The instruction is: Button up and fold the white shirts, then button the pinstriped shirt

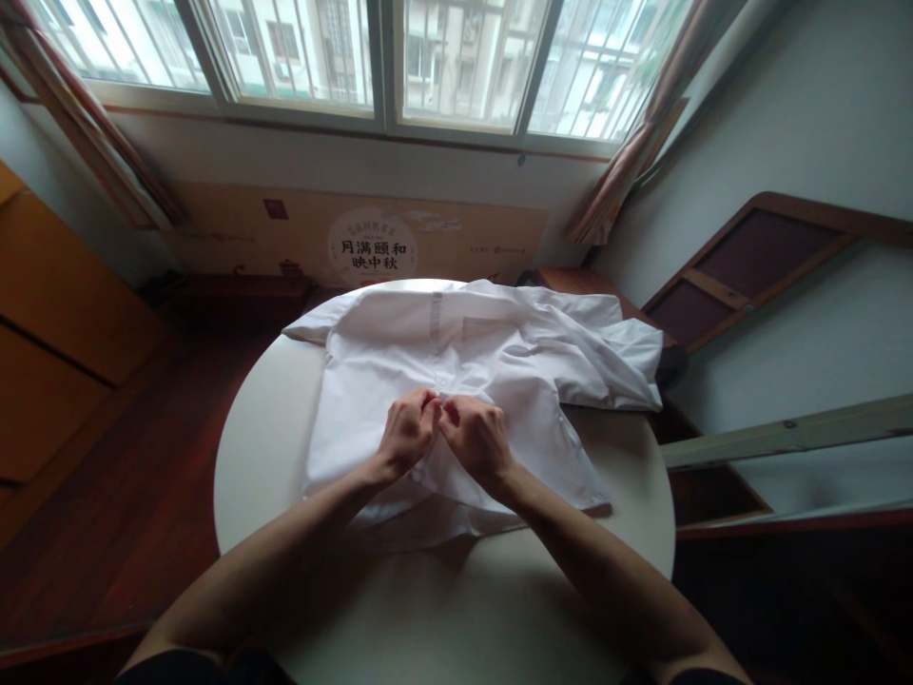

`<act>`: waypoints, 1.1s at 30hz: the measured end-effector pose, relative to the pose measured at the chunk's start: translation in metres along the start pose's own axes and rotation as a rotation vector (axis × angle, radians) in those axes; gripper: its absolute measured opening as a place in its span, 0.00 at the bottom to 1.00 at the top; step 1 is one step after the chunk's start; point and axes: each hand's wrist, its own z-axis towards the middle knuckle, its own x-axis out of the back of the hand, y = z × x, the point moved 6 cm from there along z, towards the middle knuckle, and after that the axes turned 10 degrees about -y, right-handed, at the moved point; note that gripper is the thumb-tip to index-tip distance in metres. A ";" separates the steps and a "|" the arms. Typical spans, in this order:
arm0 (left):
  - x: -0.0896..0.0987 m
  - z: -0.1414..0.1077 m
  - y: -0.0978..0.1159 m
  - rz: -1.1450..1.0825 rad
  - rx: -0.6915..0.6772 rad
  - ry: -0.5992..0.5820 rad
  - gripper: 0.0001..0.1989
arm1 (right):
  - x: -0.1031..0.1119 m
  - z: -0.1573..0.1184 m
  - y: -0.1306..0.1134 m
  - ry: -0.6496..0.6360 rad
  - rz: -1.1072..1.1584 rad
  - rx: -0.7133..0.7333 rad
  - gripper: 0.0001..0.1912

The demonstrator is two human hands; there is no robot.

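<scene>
A white shirt [378, 371] lies spread over the round table, its front facing up and its hem toward me. My left hand [412, 430] and my right hand [475, 438] meet at the front placket, in the lower half of the shirt. Both are closed, fingertips pinching the cloth and nearly touching each other. Just above them a small button shows on the placket. Whatever button or buttonhole lies between the fingers is hidden. One sleeve [613, 352] lies bunched on the right; the other reaches out at the far left.
The white round table [263, 457] stands before a barred window [456, 57] with curtains at both sides. A printed board [249, 219] leans below the window. Orange cabinets [57, 333] stand at left, a wooden-framed panel [770, 247] at right.
</scene>
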 end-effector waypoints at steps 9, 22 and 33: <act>0.000 0.000 0.000 -0.029 -0.013 0.005 0.11 | -0.003 0.002 -0.001 -0.029 -0.057 0.052 0.08; -0.008 0.000 -0.008 -0.126 0.013 0.016 0.12 | -0.004 0.005 0.014 -0.049 0.319 -0.042 0.09; 0.007 -0.008 -0.001 0.363 -0.216 -0.012 0.09 | -0.014 -0.005 0.053 -0.415 0.936 -0.191 0.14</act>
